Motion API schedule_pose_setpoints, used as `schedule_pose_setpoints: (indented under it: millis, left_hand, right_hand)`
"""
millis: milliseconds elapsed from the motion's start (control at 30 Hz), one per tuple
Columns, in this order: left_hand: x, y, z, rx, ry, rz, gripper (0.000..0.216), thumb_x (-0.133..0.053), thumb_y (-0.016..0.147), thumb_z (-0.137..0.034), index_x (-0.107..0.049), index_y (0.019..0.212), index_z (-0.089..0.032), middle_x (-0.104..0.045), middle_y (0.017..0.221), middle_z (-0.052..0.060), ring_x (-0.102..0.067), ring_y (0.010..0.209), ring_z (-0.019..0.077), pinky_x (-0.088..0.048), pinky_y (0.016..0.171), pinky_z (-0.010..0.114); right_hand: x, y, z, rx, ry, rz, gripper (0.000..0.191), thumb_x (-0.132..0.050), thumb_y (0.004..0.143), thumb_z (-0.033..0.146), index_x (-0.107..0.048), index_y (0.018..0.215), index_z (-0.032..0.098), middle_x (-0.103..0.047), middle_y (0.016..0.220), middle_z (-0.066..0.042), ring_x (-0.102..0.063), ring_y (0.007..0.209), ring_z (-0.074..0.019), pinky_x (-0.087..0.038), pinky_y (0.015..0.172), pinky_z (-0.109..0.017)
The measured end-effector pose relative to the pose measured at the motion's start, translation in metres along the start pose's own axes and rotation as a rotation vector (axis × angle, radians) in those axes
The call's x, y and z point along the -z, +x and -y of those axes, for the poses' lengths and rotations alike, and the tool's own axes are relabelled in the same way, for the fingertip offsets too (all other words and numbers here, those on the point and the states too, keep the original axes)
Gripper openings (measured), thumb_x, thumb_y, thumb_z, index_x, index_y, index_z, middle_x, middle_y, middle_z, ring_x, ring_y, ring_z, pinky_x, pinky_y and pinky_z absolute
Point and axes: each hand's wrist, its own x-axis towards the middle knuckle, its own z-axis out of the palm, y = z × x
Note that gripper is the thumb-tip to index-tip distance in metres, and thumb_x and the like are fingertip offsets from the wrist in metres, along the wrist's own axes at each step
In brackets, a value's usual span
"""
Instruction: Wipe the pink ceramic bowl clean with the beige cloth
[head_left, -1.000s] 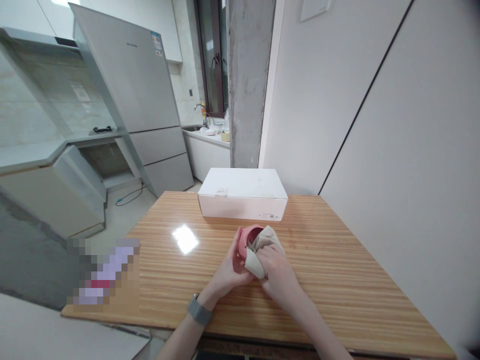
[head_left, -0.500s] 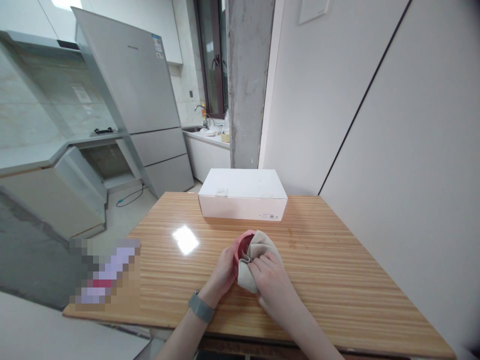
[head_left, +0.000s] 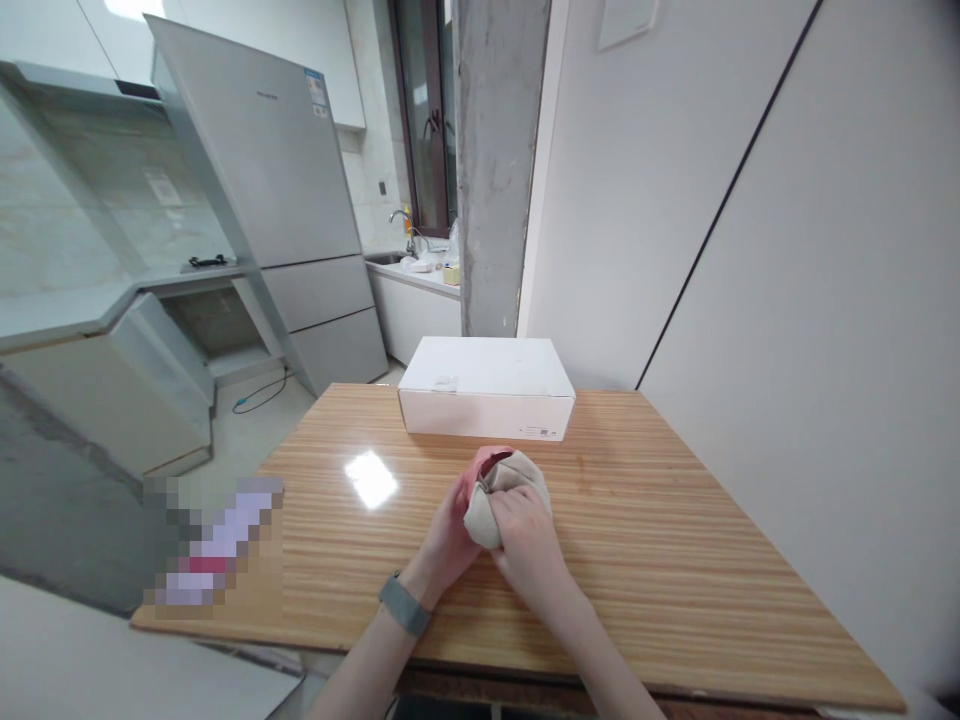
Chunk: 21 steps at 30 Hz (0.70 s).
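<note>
My left hand [head_left: 448,528] is wrapped round a pink cup [head_left: 480,470], tilted over the middle of the wooden table [head_left: 675,560]. A grey watch sits on that wrist. My right hand [head_left: 525,525] is closed on a beige cloth [head_left: 501,488], which is pressed against the cup's mouth and covers most of it. Only the cup's pink rim and a bit of its inside show above the cloth. A closed white box [head_left: 486,400] lies on the table just beyond both hands.
A grey refrigerator [head_left: 277,190] stands at the far left beside a low cabinet [head_left: 112,390]. A concrete pillar [head_left: 495,170] and white wall panels rise behind and right of the table. A blurred patch [head_left: 214,545] covers the table's near-left corner.
The cloth has bunched up tighter over the cup's mouth, hiding more of the pink inside. Both hands shifted slightly left and away from me.
</note>
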Motion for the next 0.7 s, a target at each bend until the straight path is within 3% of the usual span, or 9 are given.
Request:
schedule_pose_setpoints:
  millis: [200,400,533,700]
  left_hand:
    - [0.011,0.002,0.0,0.043,-0.037,0.034,0.053,-0.043,0.095,-0.05,-0.061,0.125,-0.009,-0.065,0.127,0.015,-0.054,0.125,0.0266,-0.024,0.116,0.04]
    - [0.012,0.005,0.001,0.055,-0.032,-0.006,0.053,-0.05,0.092,-0.048,-0.061,0.126,-0.009,-0.067,0.123,0.014,-0.057,0.121,0.026,-0.026,0.115,0.038]
    - [0.007,0.005,0.001,0.045,-0.007,-0.027,0.055,-0.056,0.089,-0.051,-0.06,0.126,-0.01,-0.064,0.128,0.014,-0.053,0.126,0.027,-0.027,0.115,0.038]
    - [0.0,0.004,-0.001,0.012,0.043,-0.134,0.054,-0.063,0.084,-0.049,-0.063,0.124,-0.012,-0.064,0.128,0.012,-0.05,0.129,0.028,-0.031,0.113,0.038]
  right_hand:
    - [0.006,-0.005,-0.009,0.156,-0.051,-0.013,0.028,-0.055,0.057,0.001,-0.063,0.08,0.015,-0.069,0.079,-0.007,-0.056,0.077,-0.0236,-0.043,0.082,-0.038]
    - [0.012,-0.013,-0.014,0.268,-0.177,0.005,0.021,-0.053,0.073,0.001,-0.064,0.081,0.017,-0.069,0.077,-0.005,-0.057,0.075,-0.0216,-0.043,0.08,-0.036]
    - [0.013,-0.015,-0.006,0.239,-0.218,0.058,0.019,-0.053,0.077,0.002,-0.063,0.082,0.017,-0.069,0.078,-0.005,-0.057,0.073,-0.0216,-0.044,0.077,-0.036]
    - [0.018,-0.016,0.008,0.076,-0.126,0.134,0.032,-0.053,0.06,0.001,-0.064,0.086,0.016,-0.071,0.086,-0.009,-0.059,0.08,-0.0261,-0.044,0.079,-0.04]
